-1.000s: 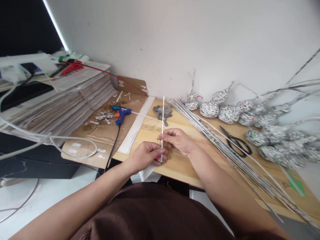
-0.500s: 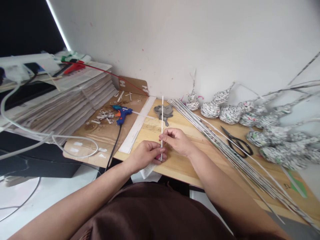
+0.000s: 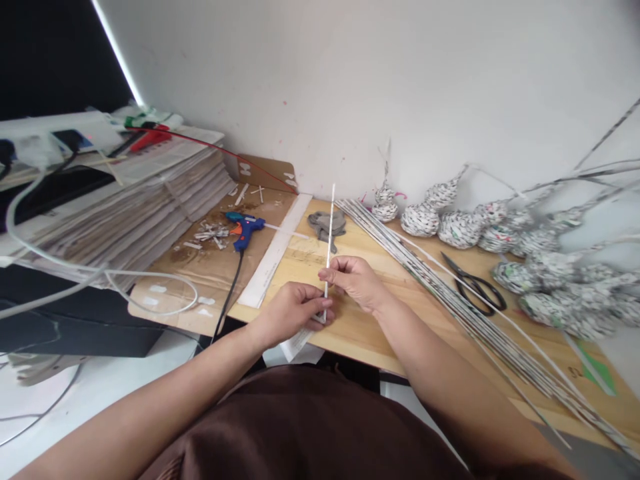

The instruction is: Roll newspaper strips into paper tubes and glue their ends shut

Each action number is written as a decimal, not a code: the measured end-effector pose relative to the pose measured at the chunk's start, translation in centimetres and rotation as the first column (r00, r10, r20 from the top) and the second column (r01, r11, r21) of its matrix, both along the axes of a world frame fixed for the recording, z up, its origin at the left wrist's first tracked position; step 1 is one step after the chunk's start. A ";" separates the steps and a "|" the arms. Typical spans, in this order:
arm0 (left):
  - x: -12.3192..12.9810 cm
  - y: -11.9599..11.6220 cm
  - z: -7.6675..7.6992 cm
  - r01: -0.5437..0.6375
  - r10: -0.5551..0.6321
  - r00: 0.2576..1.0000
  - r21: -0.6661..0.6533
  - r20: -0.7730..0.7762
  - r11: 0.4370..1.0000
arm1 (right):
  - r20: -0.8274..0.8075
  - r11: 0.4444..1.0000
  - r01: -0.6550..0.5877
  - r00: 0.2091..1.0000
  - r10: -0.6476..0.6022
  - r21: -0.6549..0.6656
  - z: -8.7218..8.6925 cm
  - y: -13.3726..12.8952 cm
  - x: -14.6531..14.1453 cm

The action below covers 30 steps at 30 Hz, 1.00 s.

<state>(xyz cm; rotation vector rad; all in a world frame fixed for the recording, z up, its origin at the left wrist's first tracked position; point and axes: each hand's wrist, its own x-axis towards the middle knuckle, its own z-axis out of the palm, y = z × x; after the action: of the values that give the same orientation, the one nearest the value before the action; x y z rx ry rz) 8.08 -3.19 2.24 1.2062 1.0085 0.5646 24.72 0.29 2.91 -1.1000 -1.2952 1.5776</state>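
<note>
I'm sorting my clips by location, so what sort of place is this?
Probably a small craft workspace: a blue glue gun lies on stained cardboard, a bundle of thin rods lies across the wooden table, and woven gourd-shaped pieces sit near the wall.

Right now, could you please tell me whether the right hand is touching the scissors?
Apart: the head view shows tabletop and rods between the right hand and scissors.

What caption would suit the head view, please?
Left fingers and right fingers hold a white rod over a wooden table.
</note>
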 end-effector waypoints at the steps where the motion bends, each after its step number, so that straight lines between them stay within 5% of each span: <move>1: 0.0 0.0 0.0 -0.003 0.003 1.000 0.003 0.002 1.000 | 0.004 0.999 -0.045 0.999 0.046 -0.017 0.0 0.0 0.0; 4: -0.1 0.0 -0.1 -0.012 0.012 1.000 0.004 0.010 1.000 | 0.022 0.994 -0.111 0.994 0.111 -0.024 0.1 0.1 0.1; 8: 0.0 0.0 -0.2 0.005 -0.005 1.000 0.000 0.020 1.000 | -0.010 0.998 0.057 0.998 -0.057 0.026 -0.1 0.1 0.2; 13: -0.1 0.1 -0.1 -0.005 0.005 0.999 0.009 0.034 1.000 | 0.009 0.988 -0.149 0.989 0.149 -0.032 -0.4 0.2 0.4; 18: -0.2 0.1 -0.2 0.003 -0.003 1.000 0.016 0.018 1.000 | -0.035 0.999 -0.006 0.999 0.004 -0.044 -0.5 0.3 0.3; 23: -0.2 0.0 -0.3 -0.025 0.025 1.000 -0.008 0.012 1.000 | -0.014 0.989 -0.144 0.990 0.143 -0.040 -0.1 0.2 0.3; 28: -0.2 -0.2 -0.5 -0.002 0.003 1.000 -0.050 0.031 0.999 | -0.074 0.999 0.005 0.997 -0.008 -0.047 0.1 0.3 0.5; 30: -0.1 -0.2 -0.5 -0.008 0.009 1.000 -0.056 0.027 0.998 | -0.067 0.998 -0.033 0.997 0.030 -0.048 0.2 0.3 0.5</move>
<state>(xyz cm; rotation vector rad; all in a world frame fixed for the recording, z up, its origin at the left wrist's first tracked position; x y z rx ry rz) 7.93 -3.43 1.77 1.1420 1.0004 0.5546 25.27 0.57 3.08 -1.0525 -1.2414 1.6634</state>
